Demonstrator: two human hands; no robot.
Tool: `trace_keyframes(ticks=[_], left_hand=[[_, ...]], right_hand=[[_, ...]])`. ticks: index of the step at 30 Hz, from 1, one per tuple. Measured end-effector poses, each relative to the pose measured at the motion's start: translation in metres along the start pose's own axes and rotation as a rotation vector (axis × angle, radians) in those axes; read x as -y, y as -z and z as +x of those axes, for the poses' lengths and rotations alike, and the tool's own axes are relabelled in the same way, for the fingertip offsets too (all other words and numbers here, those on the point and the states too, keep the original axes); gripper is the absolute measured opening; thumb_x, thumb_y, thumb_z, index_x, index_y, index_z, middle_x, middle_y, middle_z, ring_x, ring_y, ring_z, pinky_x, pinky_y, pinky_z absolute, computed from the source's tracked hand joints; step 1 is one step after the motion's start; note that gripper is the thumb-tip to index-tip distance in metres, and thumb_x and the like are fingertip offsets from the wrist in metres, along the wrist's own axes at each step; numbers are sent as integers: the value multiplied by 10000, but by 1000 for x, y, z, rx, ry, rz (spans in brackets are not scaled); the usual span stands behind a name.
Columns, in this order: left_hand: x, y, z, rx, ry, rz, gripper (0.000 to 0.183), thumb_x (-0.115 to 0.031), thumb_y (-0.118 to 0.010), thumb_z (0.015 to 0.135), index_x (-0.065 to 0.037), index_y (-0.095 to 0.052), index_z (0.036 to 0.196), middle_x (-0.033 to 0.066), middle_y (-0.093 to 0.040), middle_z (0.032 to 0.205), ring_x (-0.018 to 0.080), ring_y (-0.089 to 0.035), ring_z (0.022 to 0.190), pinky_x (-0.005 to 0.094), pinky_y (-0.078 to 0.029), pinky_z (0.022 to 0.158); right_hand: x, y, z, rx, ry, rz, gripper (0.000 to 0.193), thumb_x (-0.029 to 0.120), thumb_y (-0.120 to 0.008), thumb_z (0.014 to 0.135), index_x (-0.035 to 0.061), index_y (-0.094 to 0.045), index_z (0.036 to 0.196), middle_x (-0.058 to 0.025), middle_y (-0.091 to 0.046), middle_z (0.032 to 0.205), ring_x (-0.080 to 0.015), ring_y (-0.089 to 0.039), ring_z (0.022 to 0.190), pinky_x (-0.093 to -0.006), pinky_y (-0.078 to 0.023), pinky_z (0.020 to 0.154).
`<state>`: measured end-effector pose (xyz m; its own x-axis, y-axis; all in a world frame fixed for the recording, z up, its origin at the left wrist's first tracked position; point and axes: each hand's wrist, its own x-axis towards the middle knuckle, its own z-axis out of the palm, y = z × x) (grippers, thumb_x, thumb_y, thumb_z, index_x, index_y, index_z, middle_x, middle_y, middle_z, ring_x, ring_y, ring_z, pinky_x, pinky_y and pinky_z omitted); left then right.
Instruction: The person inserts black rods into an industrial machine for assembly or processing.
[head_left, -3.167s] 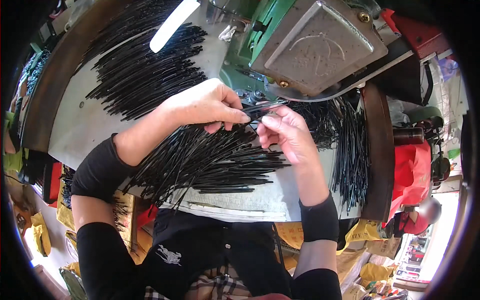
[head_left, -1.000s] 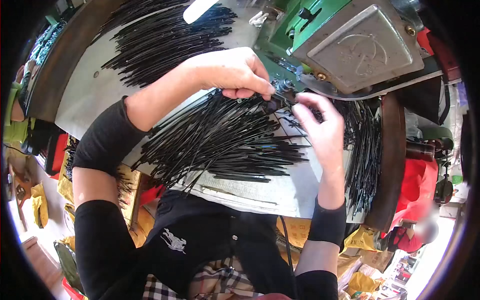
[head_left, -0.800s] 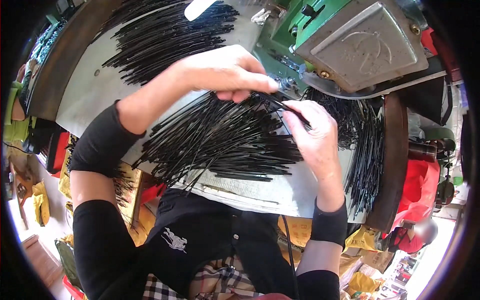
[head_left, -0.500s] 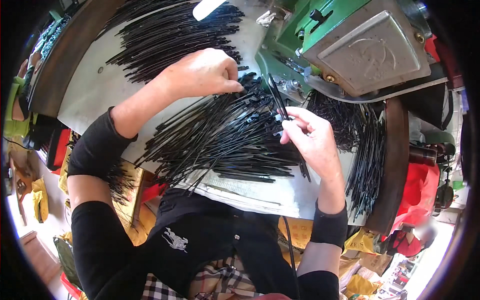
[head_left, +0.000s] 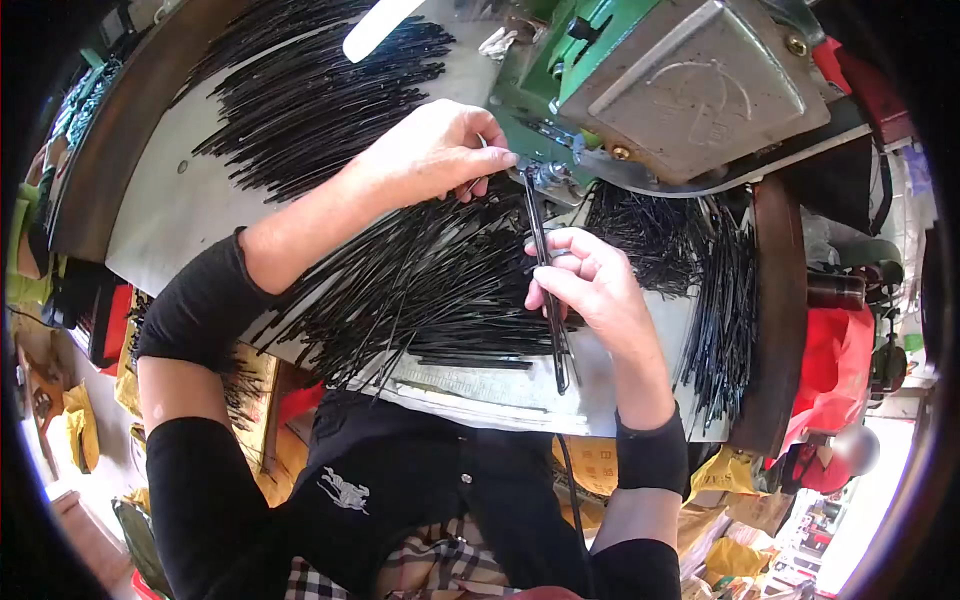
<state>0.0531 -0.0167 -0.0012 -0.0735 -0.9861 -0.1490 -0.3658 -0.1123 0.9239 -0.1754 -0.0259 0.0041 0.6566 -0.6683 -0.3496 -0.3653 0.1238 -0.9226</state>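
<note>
My right hand (head_left: 597, 290) grips a slim black umbrella rib assembly (head_left: 541, 222), folded into a narrow bundle and slanting from the machine down toward the table's near edge. Beside its upper end, my left hand (head_left: 450, 150) is closed in a pinch, thumb stretched toward the rib's tip. What lies between those fingers is too small to make out. Under both hands spreads a loose heap of black umbrella ribs (head_left: 400, 285). Close beyond the fingertips is the metal working part (head_left: 553, 180) of a green machine (head_left: 540, 95).
A grey metal cover (head_left: 700, 95) juts over the table's far right. More black ribs lie in a pile (head_left: 320, 100) at the far left and a bunch (head_left: 720, 310) at the right. Dark raised edges (head_left: 780, 300) flank the pale tabletop (head_left: 150, 215). A white lamp (head_left: 380, 25) hangs above.
My left hand has moved right, from over the heap to the upper end of the rib assembly. The right hand still grips it, now more upright. The whole view has shifted slightly.
</note>
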Motion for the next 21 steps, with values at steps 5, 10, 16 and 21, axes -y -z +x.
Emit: trace_keyframes(ticks=[5,10,16,21], left_hand=[[4,-21,8,-62,-82,-218,271,-275,-606,866,-15,-603,944,-8,-535,621,35,-469,472,198,-338,387],[5,-24,11,-56,-54,-351,285,-263,-607,859,-8,-639,982,15,-566,681,46,-452,504,194,-353,420],[6,-25,6,16,-50,-488,291,-174,-585,869,-34,-586,1124,-5,-569,792,8,-411,513,150,-294,418],[3,-28,4,39,-27,-530,291,-165,-592,864,-33,-584,1124,6,-585,822,4,-408,509,148,-297,415]], right_hand=[[-1,-3,0,1,10,61,284,105,-544,820,4,-501,1083,-58,-623,721,-62,-533,584,-177,-388,522],[-2,-1,0,-21,44,86,308,133,-551,822,9,-494,1098,-58,-623,739,-68,-533,590,-184,-388,522],[-2,0,2,-24,45,118,324,145,-564,822,10,-493,1108,-60,-623,742,-77,-545,612,-189,-397,529],[-2,-1,1,-58,53,118,326,138,-562,823,8,-493,1114,-62,-624,741,-82,-550,610,-193,-404,531]])
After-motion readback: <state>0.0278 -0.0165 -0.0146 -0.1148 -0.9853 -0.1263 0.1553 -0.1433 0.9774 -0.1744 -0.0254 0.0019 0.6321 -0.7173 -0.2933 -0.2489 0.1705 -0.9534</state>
